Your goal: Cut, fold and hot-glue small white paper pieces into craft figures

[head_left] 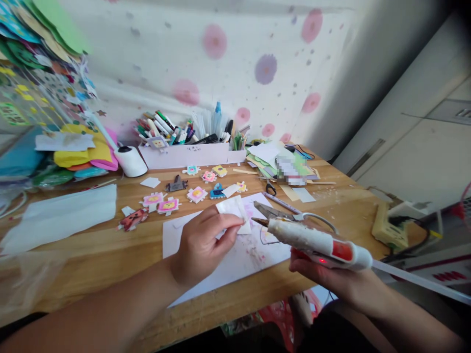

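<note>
A small white paper piece (234,211) is pinched between the thumb and fingers of my left hand (206,240), above a white sheet (217,279) with smudges on it. My right hand (327,277) is wrapped round a white glue gun (305,238) with a red light lit on its side. The gun's dark nozzle points left, a little to the right of the paper piece, not touching it. Grey scissors (274,212) lie open just behind the nozzle. Several small paper cut-outs (196,194) are spread on the table behind my left hand.
A white pen box (184,156) stands at the back of the wooden table (140,274). Paper scraps (265,154) and black-handled scissors (271,189) lie back right. A white cloth-like sheet (66,215) is at left, near a white lamp base (130,162). A power strip (390,225) sits at right.
</note>
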`<state>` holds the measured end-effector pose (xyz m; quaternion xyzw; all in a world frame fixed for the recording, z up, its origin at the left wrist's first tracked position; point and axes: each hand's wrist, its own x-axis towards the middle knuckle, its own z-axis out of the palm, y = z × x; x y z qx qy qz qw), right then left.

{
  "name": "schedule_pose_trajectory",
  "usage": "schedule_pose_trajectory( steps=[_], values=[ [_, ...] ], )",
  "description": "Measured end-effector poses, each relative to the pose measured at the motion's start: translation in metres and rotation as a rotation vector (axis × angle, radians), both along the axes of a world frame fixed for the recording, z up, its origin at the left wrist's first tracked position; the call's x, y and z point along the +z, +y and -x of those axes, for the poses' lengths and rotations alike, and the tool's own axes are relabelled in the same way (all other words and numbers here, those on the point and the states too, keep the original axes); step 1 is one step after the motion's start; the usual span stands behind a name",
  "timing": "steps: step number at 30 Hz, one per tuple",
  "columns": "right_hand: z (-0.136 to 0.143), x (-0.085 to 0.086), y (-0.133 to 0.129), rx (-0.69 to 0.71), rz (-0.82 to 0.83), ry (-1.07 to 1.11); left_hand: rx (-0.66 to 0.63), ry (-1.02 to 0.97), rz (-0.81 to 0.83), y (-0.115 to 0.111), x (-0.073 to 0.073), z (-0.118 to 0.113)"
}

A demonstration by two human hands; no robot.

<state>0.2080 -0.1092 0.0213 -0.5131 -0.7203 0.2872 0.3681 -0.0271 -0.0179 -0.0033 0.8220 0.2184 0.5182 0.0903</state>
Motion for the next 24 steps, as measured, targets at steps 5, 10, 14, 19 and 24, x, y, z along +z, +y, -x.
schedule_pose_trajectory(
  steps=[5, 10, 14, 19, 24],
  values=[
    [-0.0008, -0.0012, -0.0015, 0.036, -0.048, -0.098, 0.030, 0.028, 0.021, -0.0007, -0.0005, -0.0004],
    [-0.0007, -0.0008, -0.0012, 0.047, -0.061, -0.120, 0.036, 0.029, 0.033, -0.0020, 0.0013, -0.0017],
    [0.0021, -0.0010, -0.0009, 0.055, -0.046, -0.115, 0.026, 0.039, 0.029, -0.0014, 0.0012, -0.0017],
    [0.0041, -0.0067, -0.0010, 0.020, -0.146, -0.187, 0.055, 0.084, -0.020, 0.0000, 0.0000, -0.0011],
    [0.0073, -0.0064, 0.0000, 0.021, -0.173, -0.257, 0.100, 0.188, -0.086, -0.0005, 0.0016, -0.0009]
  ],
)
